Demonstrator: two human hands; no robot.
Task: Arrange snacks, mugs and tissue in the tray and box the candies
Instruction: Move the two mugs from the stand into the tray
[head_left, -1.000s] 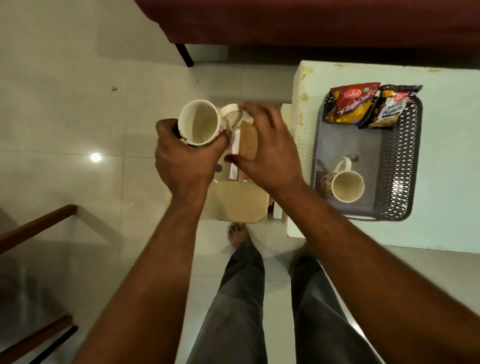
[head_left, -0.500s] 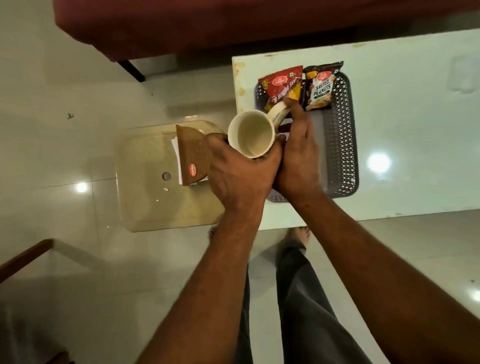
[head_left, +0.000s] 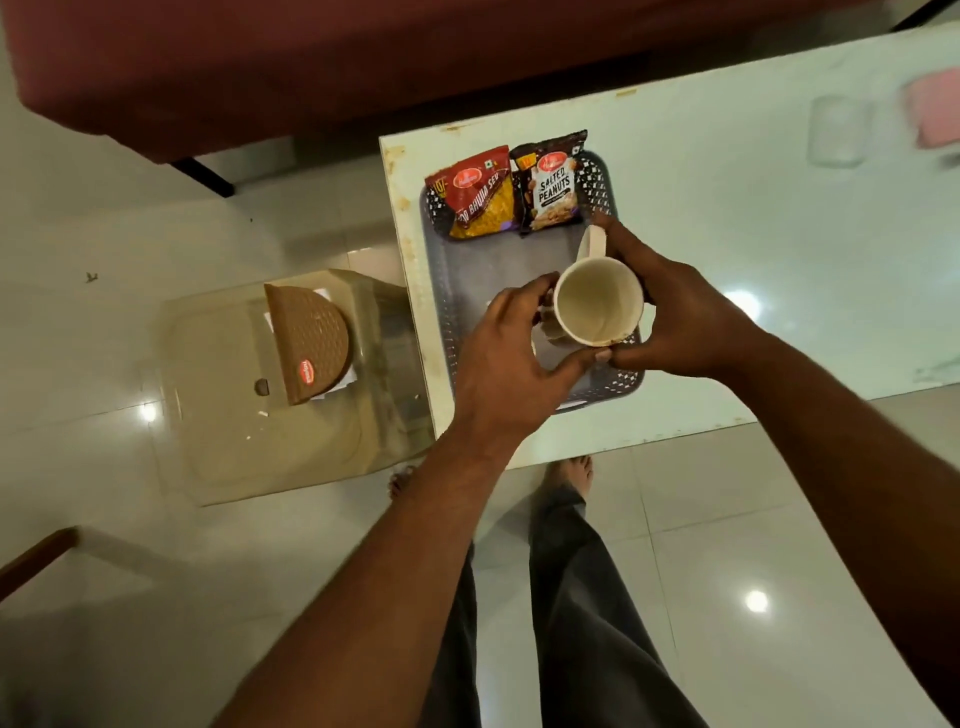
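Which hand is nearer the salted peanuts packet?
Right. The right hand, gripping the mug, reaches just below the salted peanuts packet; the left hand sits lower.

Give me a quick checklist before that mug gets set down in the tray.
1. Mug held securely: ok, left hand and right hand both grip it.
2. Mug over the tray: ok.
3. Mug upright: ok, opening faces up.
4. Snack packets clear of the landing spot: ok, they lie at the far end.
5. Room beside the other mug: cannot tell, the hands hide it.
6. Mug touching the tray floor: cannot tell.
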